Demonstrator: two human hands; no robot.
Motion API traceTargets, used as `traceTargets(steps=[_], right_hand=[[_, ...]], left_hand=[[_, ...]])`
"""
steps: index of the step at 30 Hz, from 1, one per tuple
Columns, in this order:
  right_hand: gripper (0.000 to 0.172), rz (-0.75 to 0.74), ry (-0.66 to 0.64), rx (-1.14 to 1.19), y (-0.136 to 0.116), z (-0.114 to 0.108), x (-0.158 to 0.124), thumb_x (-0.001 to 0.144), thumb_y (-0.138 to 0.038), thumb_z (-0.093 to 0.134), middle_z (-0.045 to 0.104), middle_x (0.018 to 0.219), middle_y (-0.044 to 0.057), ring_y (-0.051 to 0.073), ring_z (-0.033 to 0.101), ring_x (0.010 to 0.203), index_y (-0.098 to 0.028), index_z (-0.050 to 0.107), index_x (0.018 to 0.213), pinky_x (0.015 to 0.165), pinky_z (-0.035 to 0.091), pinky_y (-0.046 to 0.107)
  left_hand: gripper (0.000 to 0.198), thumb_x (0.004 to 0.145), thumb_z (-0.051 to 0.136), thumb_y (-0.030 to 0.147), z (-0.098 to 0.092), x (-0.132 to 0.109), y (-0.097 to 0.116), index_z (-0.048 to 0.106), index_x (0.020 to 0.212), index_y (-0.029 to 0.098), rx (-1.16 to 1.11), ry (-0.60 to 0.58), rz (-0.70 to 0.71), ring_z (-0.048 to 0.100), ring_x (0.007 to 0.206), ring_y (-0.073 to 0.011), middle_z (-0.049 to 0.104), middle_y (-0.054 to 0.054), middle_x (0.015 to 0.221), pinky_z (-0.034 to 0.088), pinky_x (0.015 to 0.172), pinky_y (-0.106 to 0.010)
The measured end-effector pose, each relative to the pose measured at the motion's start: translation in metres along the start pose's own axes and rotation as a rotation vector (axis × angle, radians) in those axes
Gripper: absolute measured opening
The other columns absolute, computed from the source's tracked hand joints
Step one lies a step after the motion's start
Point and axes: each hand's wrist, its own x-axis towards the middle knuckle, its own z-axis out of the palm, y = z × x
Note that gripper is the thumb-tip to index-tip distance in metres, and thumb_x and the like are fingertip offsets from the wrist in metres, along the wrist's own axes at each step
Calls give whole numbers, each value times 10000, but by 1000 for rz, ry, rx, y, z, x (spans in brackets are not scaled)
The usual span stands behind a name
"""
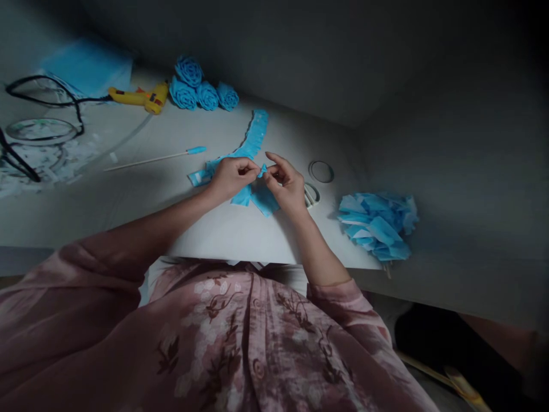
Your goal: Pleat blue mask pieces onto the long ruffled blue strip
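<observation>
A small bright-blue twist (262, 170), crumpled and narrow with a slightly pinched middle, is held just on the near side of the ruffled strip (257, 134) that curves across the desk (171, 137). The left hand (234, 176) nips it between thumb and fingers; the right hand (289, 183) grips its other side, forefinger raised. Left of the strip lies a blue-tipped stick (197, 150); beyond it, to the left, sit rolled blue flowers (208, 95).
</observation>
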Motion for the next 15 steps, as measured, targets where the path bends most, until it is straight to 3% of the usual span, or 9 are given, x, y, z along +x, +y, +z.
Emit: traceTargets(steps=[10,15], right_hand=[[581,36,9,106,2,0,1,893,-534,802,714,871,-4,133,640,782,-235,726,1386,780,582,299],[560,86,11,101,-5,1,1,872,-513,832,730,856,-7,143,647,775,-246,741,1357,791,593,310]], left_hand=[[132,827,710,241,-2,-3,2,824,803,178,122,15,76,593,628,-120,758,-3,709,442,631,-248],[129,814,686,205,-3,-4,5,793,742,195,179,29,90,578,615,-126,709,12,642,414,617,-258]])
